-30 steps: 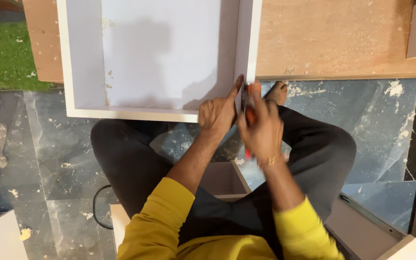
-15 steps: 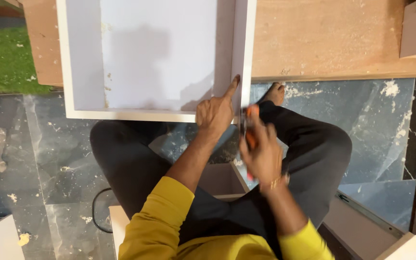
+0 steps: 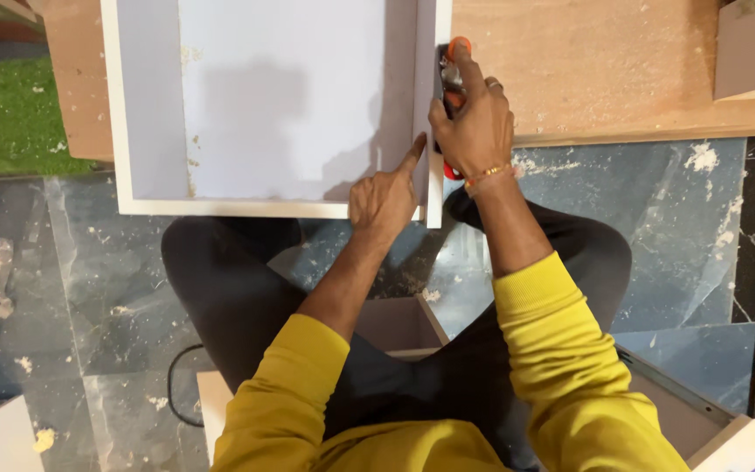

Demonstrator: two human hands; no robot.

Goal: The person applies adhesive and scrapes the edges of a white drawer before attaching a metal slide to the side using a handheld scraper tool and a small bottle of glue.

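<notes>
While I sit cross-legged on the dark grey marbled stone floor (image 3: 89, 315), the broad brown particle-board sheet (image 3: 605, 70) runs across the top of my view from ten o'clock round to two o'clock, dusted with pale sawdust. Lying on it, from eleven to twelve o'clock, is the shallow white laminated box frame (image 3: 146, 207) with its pale flat back panel, its near rim hanging out over the floor toward my knees. A patch of green grass (image 3: 2, 114) shows at nine to ten o'clock, past the board's left end. A second pale board piece (image 3: 753, 52) sits at two o'clock on the sheet. An open brown box (image 3: 399, 328) stands just under my arms at six o'clock.

My right hand (image 3: 475, 122) is at one o'clock, fingers clamped round the small orange-and-black hand tool (image 3: 453, 65), which presses against the outer face of the frame's right side wall. My left hand (image 3: 384, 197) is just below and left of it, near the centre, loosely curled with the index finger stretched out and touching that same wall's near end. The two hands are close but apart.
</notes>
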